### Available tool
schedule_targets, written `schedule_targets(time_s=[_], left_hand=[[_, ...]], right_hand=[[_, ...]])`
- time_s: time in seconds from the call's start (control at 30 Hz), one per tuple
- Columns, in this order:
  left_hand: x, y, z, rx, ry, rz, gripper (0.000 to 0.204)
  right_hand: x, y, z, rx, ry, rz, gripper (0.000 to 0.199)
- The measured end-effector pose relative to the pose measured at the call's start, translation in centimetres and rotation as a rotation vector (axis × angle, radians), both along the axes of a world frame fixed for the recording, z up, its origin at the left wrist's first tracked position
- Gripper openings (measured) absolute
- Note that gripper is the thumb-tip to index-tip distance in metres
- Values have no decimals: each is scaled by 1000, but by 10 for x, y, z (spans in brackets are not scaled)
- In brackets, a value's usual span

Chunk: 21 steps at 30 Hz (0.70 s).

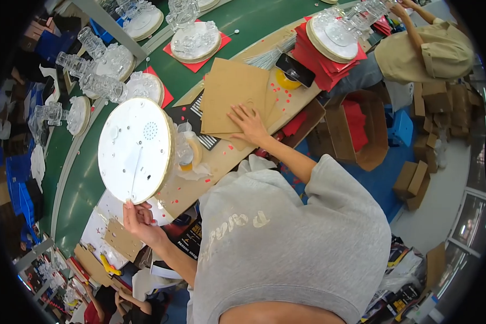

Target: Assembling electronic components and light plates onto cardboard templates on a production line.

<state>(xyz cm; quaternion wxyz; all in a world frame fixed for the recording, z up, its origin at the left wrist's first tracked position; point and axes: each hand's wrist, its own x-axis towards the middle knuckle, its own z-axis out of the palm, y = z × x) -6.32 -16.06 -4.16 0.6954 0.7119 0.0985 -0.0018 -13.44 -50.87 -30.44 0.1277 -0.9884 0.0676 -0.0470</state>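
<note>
A round white base (127, 156) with a gold-edged rim, small holes and a dotted round patch is tilted so its flat face shows. A thin line, perhaps a cord, runs from its middle to the lower rim. My left hand (140, 220) is closed at that rim, its fingertips gripping the base's edge. To the right, my right hand (247, 124) lies flat with fingers spread on brown cardboard sheets (232, 81). Between the base and the sheets are a roll of tape (193, 154) and clear wrapping, partly hidden by the base.
Several clear plastic pieces on round white bases (196, 40) stand on the green conveyor (73, 186). A phone (296, 69) rests by a yellow roll near stacked red sheets (321, 59). An open cardboard box (337, 132) is at right. Another person (424, 54) works at far right.
</note>
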Motion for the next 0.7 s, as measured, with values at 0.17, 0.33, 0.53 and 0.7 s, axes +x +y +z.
schedule_targets(time_s=[0.17, 0.33, 0.53, 0.7], left_hand=[[5, -3, 0, -16, -12, 20, 32], [4, 4, -5, 6, -34, 9, 32], [5, 13, 2, 62, 16, -93, 33], [6, 11, 18, 9, 124, -44, 34]], right_hand=[[-6, 5, -19, -121, -264, 90, 53], [5, -12, 56, -189, -527, 187, 39], [30, -71, 247, -308, -744, -66, 18], [45, -51, 331, -77, -1061, 97, 29]])
